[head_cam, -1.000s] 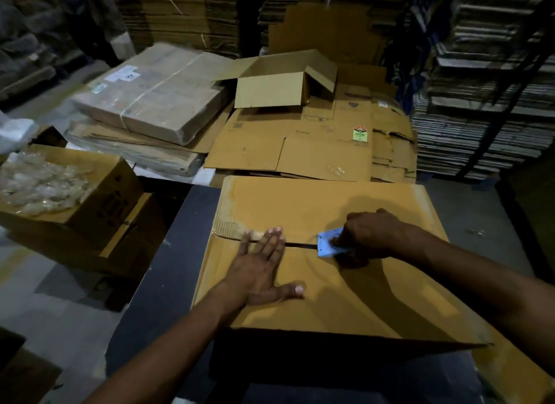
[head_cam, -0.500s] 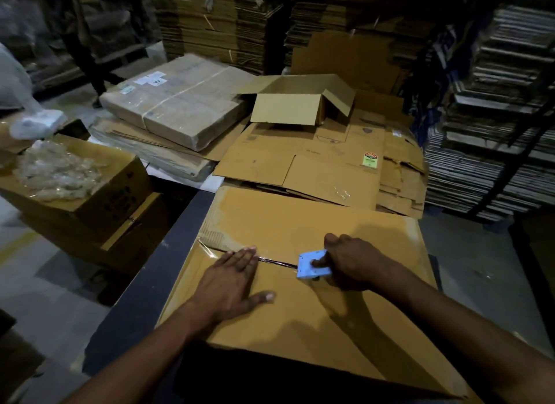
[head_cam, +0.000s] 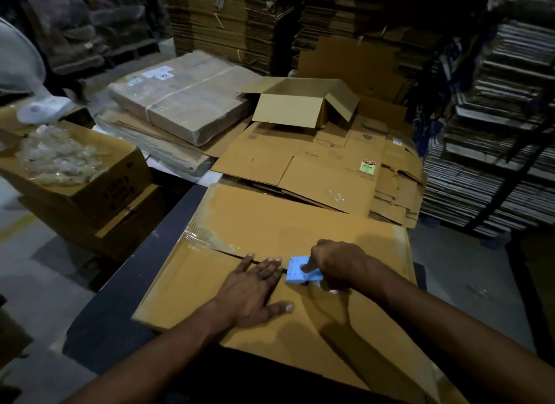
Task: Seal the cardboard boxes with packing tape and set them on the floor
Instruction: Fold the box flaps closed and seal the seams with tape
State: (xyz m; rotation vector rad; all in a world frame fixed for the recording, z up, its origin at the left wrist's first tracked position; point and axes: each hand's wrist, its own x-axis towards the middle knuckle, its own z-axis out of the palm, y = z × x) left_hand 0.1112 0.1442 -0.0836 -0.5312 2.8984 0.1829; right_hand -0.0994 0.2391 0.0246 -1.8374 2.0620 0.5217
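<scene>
I see right hand [head_cam: 339, 264] gripping blue tape dispenser [head_cam: 301, 270], now nearer me along box [head_cam: 270, 223] seam; left hand [head_cam: 255, 292] flat, fingers straight, pressing flap, also shifted back.

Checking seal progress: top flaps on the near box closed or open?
Closed: both flaps of the box lie flat, left hand pressing the seam.

The large brown cardboard box [head_cam: 270, 223] is showing a matt, slightly scuffed paper face, glossy clear tape [head_cam: 207, 238] is shining along its seam, and the light-blue plastic tape dispenser [head_cam: 300, 270] is looking smooth.
</scene>
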